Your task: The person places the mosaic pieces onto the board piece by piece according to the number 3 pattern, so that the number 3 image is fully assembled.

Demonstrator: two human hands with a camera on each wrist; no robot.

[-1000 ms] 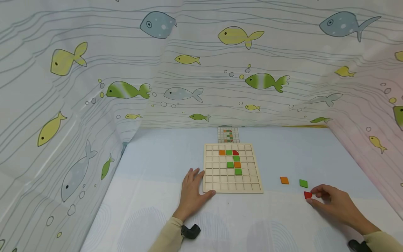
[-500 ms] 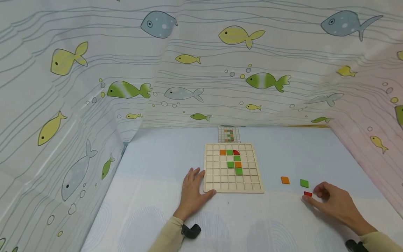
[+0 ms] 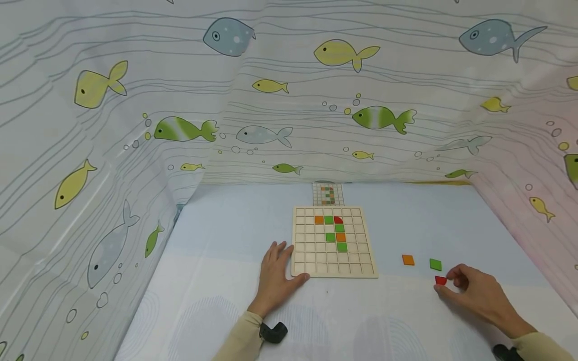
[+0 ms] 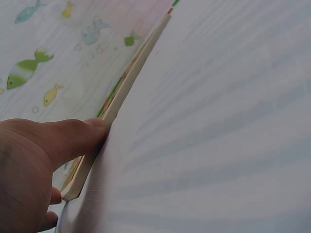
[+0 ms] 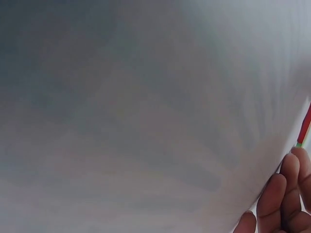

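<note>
A pale wooden grid board [image 3: 311, 255] lies on the table in the head view. Several orange, green and red tiles sit in its cells. My left hand [image 3: 276, 278] spans the near left corner with fairly straight fingers. Its fingertips touch the left side, and the thumb [image 4: 73, 138] presses on the near edge in the left wrist view. To the right, my right hand [image 3: 478, 296] pinches a small red tile [image 3: 440, 280] between thumb and index finger, low over the table. In the right wrist view, a sliver of the red tile [image 5: 304, 127] shows beyond the fingers.
A loose orange tile [image 3: 408, 259] and a green tile [image 3: 435, 264] lie between board and right hand. Behind the board stands a small card [image 3: 317, 199] printed with a coloured grid pattern. Fish-printed sheeting [image 3: 289, 110] walls the back and sides.
The red tile is tipped up and turned in the right fingers, and lies flatter again now. The right hand has shifted slightly left. My left hand and the board have stayed put.
</note>
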